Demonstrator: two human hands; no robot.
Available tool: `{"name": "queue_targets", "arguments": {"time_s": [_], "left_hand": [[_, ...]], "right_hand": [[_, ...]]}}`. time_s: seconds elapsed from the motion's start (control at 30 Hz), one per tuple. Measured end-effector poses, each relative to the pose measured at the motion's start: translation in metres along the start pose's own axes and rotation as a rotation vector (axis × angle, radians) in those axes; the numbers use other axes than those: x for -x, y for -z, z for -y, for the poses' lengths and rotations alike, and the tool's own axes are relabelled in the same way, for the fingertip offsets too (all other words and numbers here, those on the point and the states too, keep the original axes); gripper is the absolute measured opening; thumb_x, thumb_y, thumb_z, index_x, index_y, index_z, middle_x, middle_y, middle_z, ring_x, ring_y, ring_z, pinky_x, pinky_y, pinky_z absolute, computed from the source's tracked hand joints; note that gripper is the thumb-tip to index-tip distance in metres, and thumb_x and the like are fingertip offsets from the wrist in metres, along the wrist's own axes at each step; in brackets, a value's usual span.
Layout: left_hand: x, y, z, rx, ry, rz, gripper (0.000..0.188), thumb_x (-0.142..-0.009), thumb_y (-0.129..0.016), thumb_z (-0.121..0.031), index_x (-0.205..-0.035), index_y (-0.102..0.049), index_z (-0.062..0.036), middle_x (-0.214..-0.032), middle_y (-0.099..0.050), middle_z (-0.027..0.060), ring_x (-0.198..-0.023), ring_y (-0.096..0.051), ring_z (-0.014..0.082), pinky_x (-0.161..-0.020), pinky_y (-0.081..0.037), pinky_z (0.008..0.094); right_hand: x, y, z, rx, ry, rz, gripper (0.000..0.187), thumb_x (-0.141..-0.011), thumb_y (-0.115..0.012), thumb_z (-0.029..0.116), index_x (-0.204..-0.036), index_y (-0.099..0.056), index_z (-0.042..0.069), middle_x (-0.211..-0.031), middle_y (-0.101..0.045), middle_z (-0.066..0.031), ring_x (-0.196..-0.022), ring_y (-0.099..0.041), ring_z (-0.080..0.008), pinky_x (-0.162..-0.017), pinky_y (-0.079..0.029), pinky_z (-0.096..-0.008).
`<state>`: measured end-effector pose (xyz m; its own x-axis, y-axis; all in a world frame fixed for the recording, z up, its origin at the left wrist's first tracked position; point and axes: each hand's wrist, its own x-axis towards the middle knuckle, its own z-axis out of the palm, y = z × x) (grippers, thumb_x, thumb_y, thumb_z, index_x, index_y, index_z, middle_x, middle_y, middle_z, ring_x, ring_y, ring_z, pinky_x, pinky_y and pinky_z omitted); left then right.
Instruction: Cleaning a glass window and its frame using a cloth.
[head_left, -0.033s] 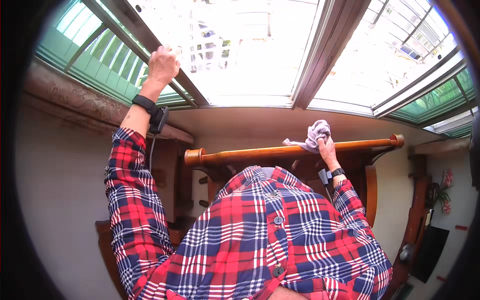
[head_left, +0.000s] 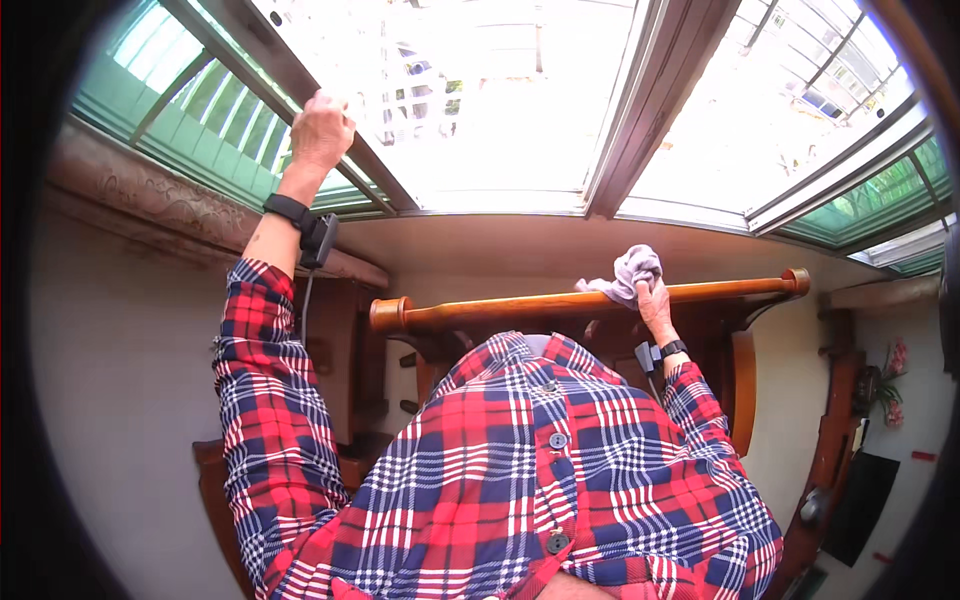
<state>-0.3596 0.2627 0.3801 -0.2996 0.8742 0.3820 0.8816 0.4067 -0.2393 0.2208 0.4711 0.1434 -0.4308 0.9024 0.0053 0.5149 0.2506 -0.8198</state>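
Note:
My left hand (head_left: 322, 135) is raised at the dark window frame (head_left: 376, 175) on the left, its fingers curled at the frame's edge and partly lost in the glare. Bunched in my right hand (head_left: 655, 310) is a pale lilac cloth (head_left: 636, 272). That hand is just above the long wooden top rail (head_left: 540, 303) of a piece of furniture, and a loose end of the cloth hangs over the rail. Both wrists carry black straps with small devices.
Green-tinted sliding panes (head_left: 215, 105) stand at the left, with a brown post (head_left: 655, 110) between bright openings. Rolled curtain fabric (head_left: 170, 195) runs beneath the left window. Dark wooden furniture (head_left: 345, 350) is below it. Pink flowers (head_left: 893, 385) and a black mat (head_left: 862, 508) are far right.
My left hand has shifted very slightly left at the frame. The cloth in my right hand has dropped a little, and its loose end has moved right.

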Motion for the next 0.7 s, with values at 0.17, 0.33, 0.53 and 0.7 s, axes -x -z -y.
{"name": "queue_targets", "arguments": {"time_s": [0.17,0.33,0.53,0.7], "left_hand": [[-0.008,-0.036,0.004,0.43,1.074,-0.185,0.091,-0.068,-0.086,-0.062,-0.119,-0.052,0.005,-0.12,-0.056,0.0221,-0.118,-0.055,0.0385,-0.098,-0.048,0.0493],[-0.004,-0.047,0.002,0.478,1.203,-0.015,0.146,-0.056,-0.089,-0.068,-0.152,-0.012,0.0112,-0.155,-0.023,0.0375,-0.146,-0.026,0.0472,-0.118,-0.031,0.0539],[-0.001,-0.034,-0.002,0.391,1.243,-0.016,0.125,-0.059,-0.092,-0.057,-0.145,-0.027,0.0058,-0.142,-0.04,0.0272,-0.133,-0.044,0.0396,-0.106,-0.046,0.0513],[0.019,-0.035,0.004,0.302,1.224,-0.111,0.12,-0.06,-0.092,-0.056,-0.143,-0.03,0.0048,-0.141,-0.043,0.0255,-0.131,-0.048,0.0405,-0.104,-0.047,0.0517]], "right_hand": [[-0.023,0.031,-0.019,-0.052,-0.067,0.035,0.056,-0.09,-0.059,0.041,-0.123,-0.058,-0.004,-0.105,-0.068,-0.0286,-0.104,-0.065,-0.0432,-0.092,-0.049,-0.0449],[-0.013,0.026,-0.011,-0.086,-0.122,0.063,0.059,-0.09,-0.059,0.044,-0.127,-0.058,-0.002,-0.114,-0.067,-0.0257,-0.11,-0.063,-0.0376,-0.097,-0.047,-0.0419],[-0.014,0.015,-0.036,-0.09,-0.152,0.064,0.061,-0.09,-0.058,0.046,-0.124,-0.059,-0.004,-0.114,-0.066,-0.0272,-0.11,-0.063,-0.0388,-0.097,-0.047,-0.0429],[-0.009,0.003,-0.028,-0.075,-0.118,0.033,0.059,-0.09,-0.058,0.046,-0.122,-0.061,-0.004,-0.113,-0.067,-0.0278,-0.109,-0.063,-0.0404,-0.096,-0.047,-0.0436]]}}
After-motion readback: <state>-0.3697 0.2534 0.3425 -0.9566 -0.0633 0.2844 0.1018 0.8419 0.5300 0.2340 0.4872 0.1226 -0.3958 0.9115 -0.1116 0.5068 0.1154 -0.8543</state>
